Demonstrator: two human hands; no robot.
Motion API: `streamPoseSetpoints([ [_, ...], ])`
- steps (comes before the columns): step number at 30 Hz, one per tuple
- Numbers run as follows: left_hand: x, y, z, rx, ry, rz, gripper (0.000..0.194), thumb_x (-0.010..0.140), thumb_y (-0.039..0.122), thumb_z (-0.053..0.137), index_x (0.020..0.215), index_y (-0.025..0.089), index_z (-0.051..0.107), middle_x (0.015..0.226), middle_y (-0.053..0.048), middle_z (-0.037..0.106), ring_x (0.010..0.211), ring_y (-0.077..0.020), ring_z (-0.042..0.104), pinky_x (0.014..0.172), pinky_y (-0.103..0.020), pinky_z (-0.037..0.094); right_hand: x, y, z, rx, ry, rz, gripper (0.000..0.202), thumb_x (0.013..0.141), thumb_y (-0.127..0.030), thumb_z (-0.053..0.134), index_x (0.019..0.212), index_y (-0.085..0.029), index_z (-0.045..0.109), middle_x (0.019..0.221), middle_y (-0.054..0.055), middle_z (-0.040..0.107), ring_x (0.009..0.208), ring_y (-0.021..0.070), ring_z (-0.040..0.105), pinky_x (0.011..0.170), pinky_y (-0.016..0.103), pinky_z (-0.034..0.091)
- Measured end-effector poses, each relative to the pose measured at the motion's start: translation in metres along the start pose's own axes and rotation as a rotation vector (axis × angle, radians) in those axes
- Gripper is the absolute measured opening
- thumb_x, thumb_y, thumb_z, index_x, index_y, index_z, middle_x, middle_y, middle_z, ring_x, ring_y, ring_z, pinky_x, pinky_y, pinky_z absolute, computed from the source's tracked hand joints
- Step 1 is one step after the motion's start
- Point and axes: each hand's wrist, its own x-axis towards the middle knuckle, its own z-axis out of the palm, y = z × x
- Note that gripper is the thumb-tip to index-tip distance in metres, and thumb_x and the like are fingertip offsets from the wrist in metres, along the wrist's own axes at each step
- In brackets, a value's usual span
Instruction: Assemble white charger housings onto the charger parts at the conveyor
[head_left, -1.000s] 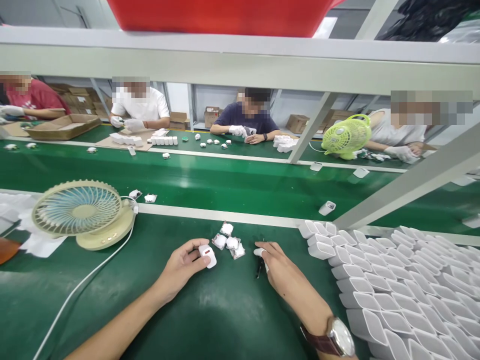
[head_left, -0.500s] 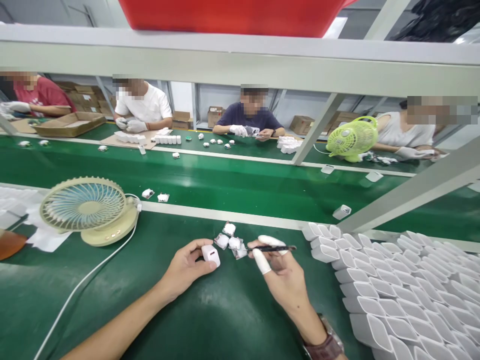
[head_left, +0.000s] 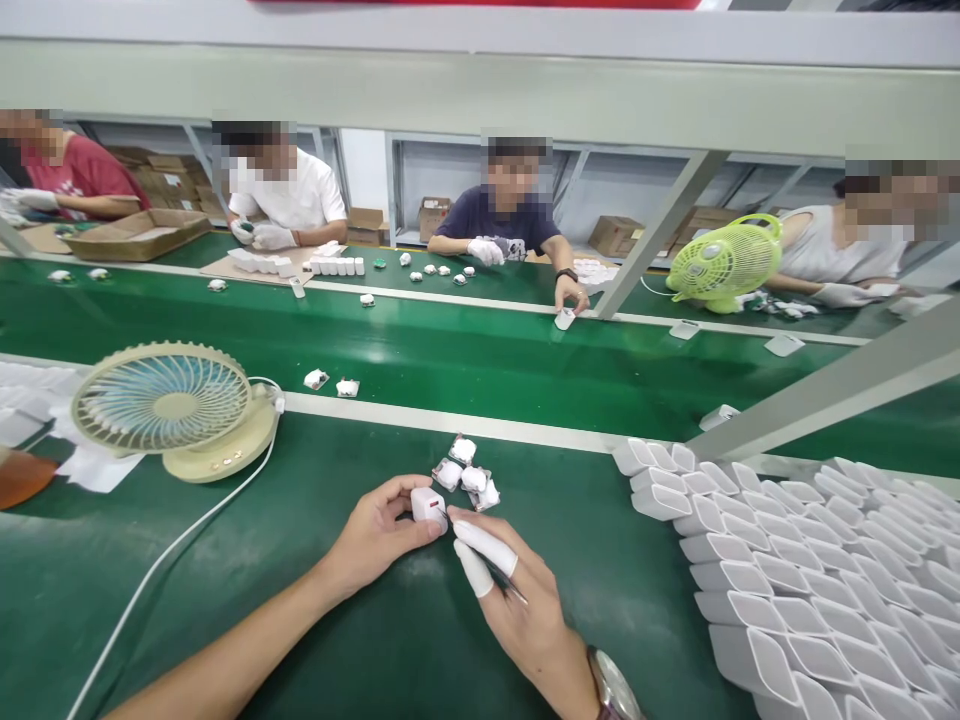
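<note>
My left hand [head_left: 382, 525] is closed around a small white charger housing [head_left: 428, 508], thumb in front and fingers behind, with its slotted face visible. Finger cots cover two fingers of my right hand [head_left: 517, 590], which pinches a thin dark tool [head_left: 508, 582]. The tool's tip is at the right side of the housing; whether it touches or enters the slot I cannot make out. Just behind the housing, several small parts with white tops [head_left: 474, 480] lie in a cluster on the green work surface [head_left: 337, 660].
Rows of white open housings [head_left: 780, 580] fill the right side. A beige fan [head_left: 176, 405] with a white cable stands left. Behind runs a green conveyor [head_left: 450, 370] with a few parts. Across it sit several people, one placing a white housing [head_left: 565, 319]; a green fan [head_left: 724, 262] stands there.
My right hand has moved left and down from beside the small parts to the housing, bringing the tool to it. Across the conveyor, a person's hand has reached forward with a white housing.
</note>
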Motion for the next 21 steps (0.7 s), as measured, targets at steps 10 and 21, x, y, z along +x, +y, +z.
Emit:
streamPoseSetpoints([
  [10, -0.0012, -0.0063, 0.0005, -0.018, 0.006, -0.004, 0.053, 0.069, 0.031, 0.096, 0.113, 0.019, 0.069, 0.099, -0.004, 0.073, 0.093, -0.0194, 0.068, 0.084, -0.031, 0.058, -0.0069, 0.0052, -0.0025, -0.164, -0.056, -0.097, 0.057, 0.098, -0.002, 0.055, 0.149, -0.028, 0.052, 0.135, 0.012, 0.069, 0.122, 0.0244, 0.070, 0.101, 0.038, 0.062],
  [21, -0.0028, -0.0059, 0.0038, 0.012, 0.032, 0.004, 0.054, 0.069, 0.034, 0.095, 0.114, 0.019, 0.069, 0.102, -0.006, 0.074, 0.091, -0.0205, 0.070, 0.083, -0.033, 0.059, -0.0077, 0.0000, -0.0043, -0.359, -0.132, -0.224, 0.056, 0.096, 0.003, 0.043, 0.150, -0.013, 0.046, 0.131, 0.019, 0.069, 0.136, 0.0279, 0.061, 0.104, 0.041, 0.061],
])
